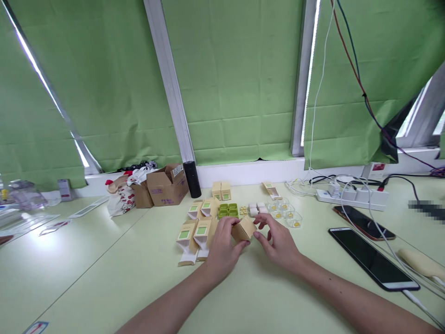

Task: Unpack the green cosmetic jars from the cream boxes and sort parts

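A small brown cardboard box [246,228] is tilted between my two hands over the table. My left hand [223,246] grips it from the left, thumb below and fingers behind. At its right edge, the thumb and index finger of my right hand [278,240] are closed on the corner. Just left of my left hand stand several similar boxes [187,235] with green windows and open flaps. Behind the held box are green square cups [228,209], small yellowish pieces [243,210], white cylinders [257,208] and clear cups with yellow centres [288,214].
Two closed boxes [221,190] and an open one [271,190] lie farther back. A carton [167,185] and black cylinder [192,179] stand back left. On the right are two phones [371,257], a power strip [352,198] and loose white cables.
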`<move>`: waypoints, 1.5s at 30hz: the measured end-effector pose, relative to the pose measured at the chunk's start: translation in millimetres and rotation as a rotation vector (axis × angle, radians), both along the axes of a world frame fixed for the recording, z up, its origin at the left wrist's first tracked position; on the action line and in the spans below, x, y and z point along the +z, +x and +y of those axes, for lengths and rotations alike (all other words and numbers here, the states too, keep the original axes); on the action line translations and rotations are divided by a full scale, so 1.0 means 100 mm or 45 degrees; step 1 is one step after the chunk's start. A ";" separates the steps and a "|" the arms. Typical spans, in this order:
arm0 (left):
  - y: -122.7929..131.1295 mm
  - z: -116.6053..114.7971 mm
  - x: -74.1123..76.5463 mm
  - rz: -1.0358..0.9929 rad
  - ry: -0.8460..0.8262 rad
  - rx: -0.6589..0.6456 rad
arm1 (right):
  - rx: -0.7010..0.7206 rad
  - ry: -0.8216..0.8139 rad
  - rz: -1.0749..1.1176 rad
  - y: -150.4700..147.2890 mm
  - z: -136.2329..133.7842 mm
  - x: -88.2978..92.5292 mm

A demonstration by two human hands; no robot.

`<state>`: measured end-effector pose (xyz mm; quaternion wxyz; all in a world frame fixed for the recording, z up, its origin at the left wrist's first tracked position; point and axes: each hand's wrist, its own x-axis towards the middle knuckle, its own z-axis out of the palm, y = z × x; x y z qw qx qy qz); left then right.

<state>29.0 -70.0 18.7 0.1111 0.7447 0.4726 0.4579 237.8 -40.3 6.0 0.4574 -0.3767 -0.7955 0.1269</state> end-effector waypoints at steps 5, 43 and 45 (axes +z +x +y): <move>-0.01 -0.02 -0.02 0.255 0.332 0.016 | 0.031 0.071 -0.021 -0.02 -0.06 -0.02; 0.03 -0.05 0.01 0.474 0.502 0.074 | 0.206 -0.030 0.185 -0.03 -0.08 -0.02; 0.03 -0.05 0.01 0.459 0.456 0.067 | 0.221 -0.073 0.191 -0.02 -0.08 0.01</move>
